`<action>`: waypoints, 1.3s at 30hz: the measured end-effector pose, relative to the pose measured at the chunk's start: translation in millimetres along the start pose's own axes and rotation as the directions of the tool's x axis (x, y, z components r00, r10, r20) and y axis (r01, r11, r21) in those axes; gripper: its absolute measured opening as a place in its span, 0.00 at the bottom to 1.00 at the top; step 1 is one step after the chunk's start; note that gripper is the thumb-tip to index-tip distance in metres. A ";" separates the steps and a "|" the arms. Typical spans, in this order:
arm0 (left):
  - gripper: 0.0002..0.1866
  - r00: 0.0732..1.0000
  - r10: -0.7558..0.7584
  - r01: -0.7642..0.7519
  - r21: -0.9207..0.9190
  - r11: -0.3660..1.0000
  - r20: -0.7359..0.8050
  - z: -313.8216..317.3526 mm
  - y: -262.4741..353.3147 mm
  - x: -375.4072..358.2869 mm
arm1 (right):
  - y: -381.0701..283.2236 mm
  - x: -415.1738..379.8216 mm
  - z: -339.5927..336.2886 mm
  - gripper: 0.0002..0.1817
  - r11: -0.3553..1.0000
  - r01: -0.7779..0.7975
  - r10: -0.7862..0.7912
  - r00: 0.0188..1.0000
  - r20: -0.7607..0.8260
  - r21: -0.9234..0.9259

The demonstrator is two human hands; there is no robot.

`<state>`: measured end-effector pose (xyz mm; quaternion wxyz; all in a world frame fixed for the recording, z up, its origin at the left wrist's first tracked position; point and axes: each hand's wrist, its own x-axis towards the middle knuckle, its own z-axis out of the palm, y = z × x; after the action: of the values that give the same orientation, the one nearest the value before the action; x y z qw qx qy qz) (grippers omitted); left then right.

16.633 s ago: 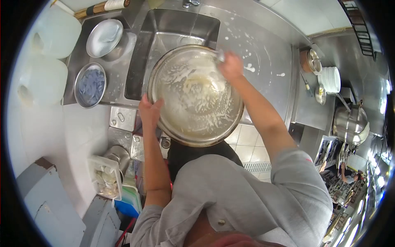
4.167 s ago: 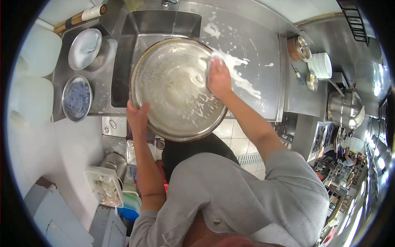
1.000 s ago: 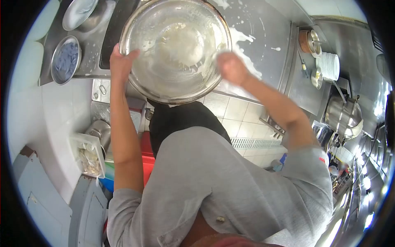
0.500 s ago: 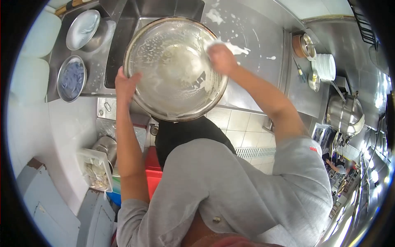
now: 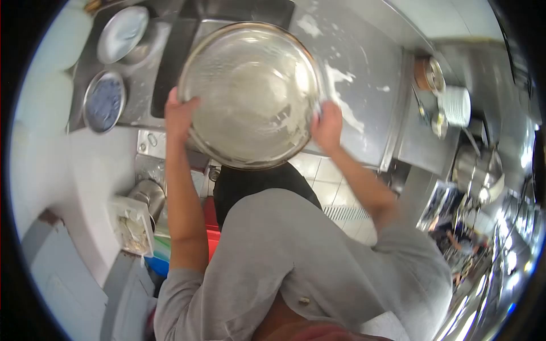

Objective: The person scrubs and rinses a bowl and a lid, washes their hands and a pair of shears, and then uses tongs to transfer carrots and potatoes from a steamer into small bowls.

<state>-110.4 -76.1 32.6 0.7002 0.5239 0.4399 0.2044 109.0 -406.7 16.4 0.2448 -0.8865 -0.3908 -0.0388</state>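
Note:
A large round metal basin [image 5: 244, 94], wet and streaked with suds inside, is tipped toward me at the front of the sink. My left hand [image 5: 179, 118] is closed on its left rim, thumb over the inside. At the right rim is my right hand [image 5: 328, 127], fingers curled around the edge. Something whitish shows by those fingers, too blurred to name. White foam [image 5: 344, 99] lies on the metal counter [image 5: 369, 122] just right of the basin.
The sink [image 5: 170, 85] lies behind the basin. At left are a metal bowl [image 5: 122, 35] and another bowl [image 5: 104, 102] with bluish contents. Stacked white plates [image 5: 455, 106] and a pot [image 5: 427, 74] stand at right. Below left is a white bin [image 5: 132, 225].
My right hand has moved from the basin's inner right side down to its right rim. The basin is slightly turned, and my left hand keeps its hold. The view has shifted a little.

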 end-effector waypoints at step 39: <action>0.36 0.973 -0.125 0.059 -0.315 0.947 -0.194 -89.8 90.3 -23.6 | -177.9 274.6 26.4 0.14 0.963 0.143 -0.148 0.989 0.007 0.227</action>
<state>-181.7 -10.8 118.8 0.7311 0.3629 0.4987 0.2917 169.1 -107.1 136.5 0.3357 -0.8223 -0.4595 -0.0015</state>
